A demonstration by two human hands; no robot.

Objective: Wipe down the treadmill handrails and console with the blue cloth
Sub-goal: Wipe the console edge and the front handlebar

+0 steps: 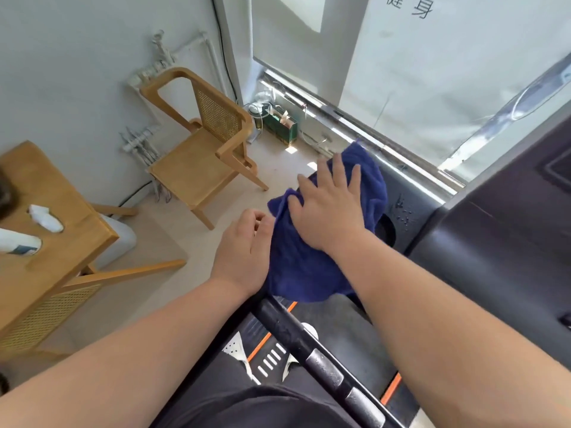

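The blue cloth (pixel 304 267) is draped over the left end of the treadmill console (pixel 494 242), covering the top of the left handrail (pixel 312 347). My right hand (pixel 330 208) lies flat on top of the cloth with fingers spread, pressing it down. My left hand (pixel 244 251) is at the cloth's left edge, fingers curled, pinching the fabric. The black handrail with metal sensor plates runs from under the cloth toward me. A round cup holder (pixel 387 233) shows just right of the cloth.
A wooden chair (pixel 204 143) stands on the floor to the left. A wooden table (pixel 46 242) at far left carries a white spray bottle (pixel 18 242) and crumpled tissue (pixel 46 219). A glass wall (pixel 432 88) rises behind the console. The treadmill belt (pixel 349 341) lies below.
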